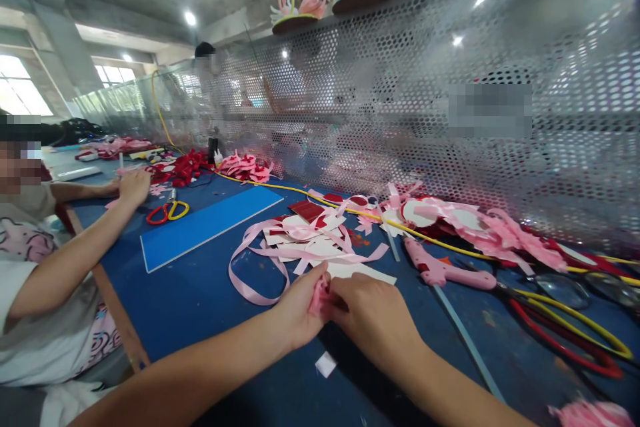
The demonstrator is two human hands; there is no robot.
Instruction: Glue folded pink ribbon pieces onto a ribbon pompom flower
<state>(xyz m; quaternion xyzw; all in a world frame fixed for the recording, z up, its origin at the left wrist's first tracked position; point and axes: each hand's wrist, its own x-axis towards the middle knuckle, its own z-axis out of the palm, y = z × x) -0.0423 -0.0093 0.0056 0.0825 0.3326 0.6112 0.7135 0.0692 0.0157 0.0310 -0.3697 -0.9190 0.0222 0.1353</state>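
Both hands, left hand (299,310) and right hand (373,310), pinch one small pink piece (319,295) over the blue table (200,293), beside a pink ribbon (260,267).

Piece (319,297) I held was pink; table (200,300) dark blue; mat (210,223) brighter blue; glue gun (447,271) pink; scissors (170,205) red-yellow; ribbon (253,296) pale pink.

No readable text, label or number anywhere.

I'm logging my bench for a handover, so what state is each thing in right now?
pink fabric piece, pinched between left hand and right hand.
pink glue gun, lying on its side, unheld.
pink ribbon, loose, looped on table.
small scissors, lying flat, unheld.
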